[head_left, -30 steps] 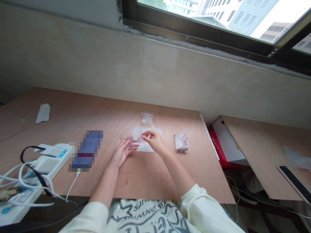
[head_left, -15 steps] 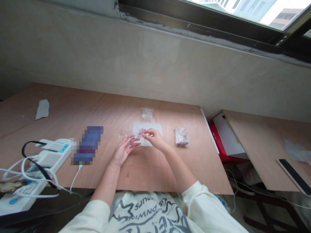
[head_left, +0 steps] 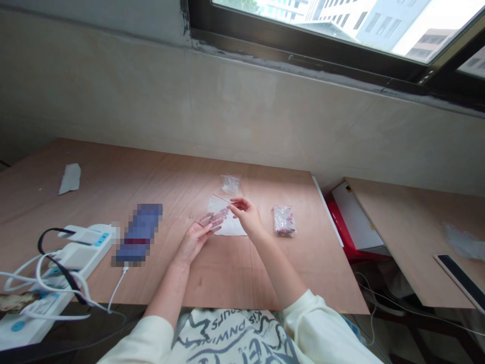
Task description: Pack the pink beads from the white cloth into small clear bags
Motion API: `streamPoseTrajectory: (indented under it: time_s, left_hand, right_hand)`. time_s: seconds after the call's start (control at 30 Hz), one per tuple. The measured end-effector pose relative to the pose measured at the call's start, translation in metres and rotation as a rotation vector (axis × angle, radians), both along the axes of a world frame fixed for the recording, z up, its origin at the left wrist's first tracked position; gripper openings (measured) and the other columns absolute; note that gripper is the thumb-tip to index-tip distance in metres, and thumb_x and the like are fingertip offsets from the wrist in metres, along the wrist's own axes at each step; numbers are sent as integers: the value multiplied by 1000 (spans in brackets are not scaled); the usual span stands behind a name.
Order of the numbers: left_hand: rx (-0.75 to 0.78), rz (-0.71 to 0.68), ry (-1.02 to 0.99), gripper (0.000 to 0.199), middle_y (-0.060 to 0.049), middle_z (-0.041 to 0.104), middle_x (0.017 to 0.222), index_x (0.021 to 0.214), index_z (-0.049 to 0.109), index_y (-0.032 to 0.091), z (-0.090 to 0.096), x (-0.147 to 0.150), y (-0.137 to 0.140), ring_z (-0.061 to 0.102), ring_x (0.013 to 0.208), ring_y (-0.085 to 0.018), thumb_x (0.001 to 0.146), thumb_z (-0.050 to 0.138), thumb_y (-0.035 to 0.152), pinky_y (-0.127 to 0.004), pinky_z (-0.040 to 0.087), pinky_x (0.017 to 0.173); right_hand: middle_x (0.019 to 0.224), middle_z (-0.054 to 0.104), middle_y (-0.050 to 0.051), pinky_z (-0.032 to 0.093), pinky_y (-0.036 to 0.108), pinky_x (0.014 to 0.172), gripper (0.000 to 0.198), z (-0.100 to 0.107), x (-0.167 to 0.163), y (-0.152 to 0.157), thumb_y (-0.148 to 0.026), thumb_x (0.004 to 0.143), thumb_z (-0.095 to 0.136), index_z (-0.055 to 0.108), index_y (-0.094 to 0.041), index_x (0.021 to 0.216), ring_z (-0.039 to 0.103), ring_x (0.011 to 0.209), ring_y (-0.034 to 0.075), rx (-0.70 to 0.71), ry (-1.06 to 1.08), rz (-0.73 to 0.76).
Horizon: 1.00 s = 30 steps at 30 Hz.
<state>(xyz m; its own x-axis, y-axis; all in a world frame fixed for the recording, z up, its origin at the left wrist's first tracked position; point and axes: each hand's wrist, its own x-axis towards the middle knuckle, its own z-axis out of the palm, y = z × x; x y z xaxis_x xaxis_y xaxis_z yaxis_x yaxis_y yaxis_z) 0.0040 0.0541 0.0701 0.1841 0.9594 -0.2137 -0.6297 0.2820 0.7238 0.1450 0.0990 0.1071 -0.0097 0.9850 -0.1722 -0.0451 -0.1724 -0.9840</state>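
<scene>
My left hand (head_left: 194, 238) is closed on a small clear plastic bag (head_left: 216, 218) with pinkish marks on it, held over a white sheet (head_left: 237, 229). Between the fingertips of my right hand (head_left: 247, 216) is a thin red strip (head_left: 221, 198), pinched at one end and pointing up to the left. Whether it is string or a stick is too small to tell. The strip's free end is above the bag, apart from the left fingers. Beyond the sheet lies another clear bag (head_left: 230, 184), its contents unclear. A plastic-wrapped packet (head_left: 284, 221) with pink markings lies to the right.
On the left, a blurred-out phone (head_left: 139, 235) is plugged into a cable beside a white power strip (head_left: 85, 258) with tangled cords. A torn white paper piece (head_left: 70, 178) lies far left. A second table (head_left: 417, 222) stands right, past a gap holding a red box (head_left: 343, 232).
My right hand has drawn slightly right, and the red strip has swung from near upright to slanting up-left. The left fingers have closed more around the bag. The camera view has tilted up a little.
</scene>
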Motion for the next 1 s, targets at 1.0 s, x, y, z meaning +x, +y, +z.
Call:
streamPoseTrajectory:
  time_s: [1.0]
  left_hand:
    - [169,179,729,7,-1,63,58,58,64,16,38,-12,35,53,57,-14,56,67,21,-21,37,59]
  right_hand:
    - [57,53,-1,37,25,62,8,1,2,-1,-22,63,51,49,-17,58,48,59,11,150,-246,32]
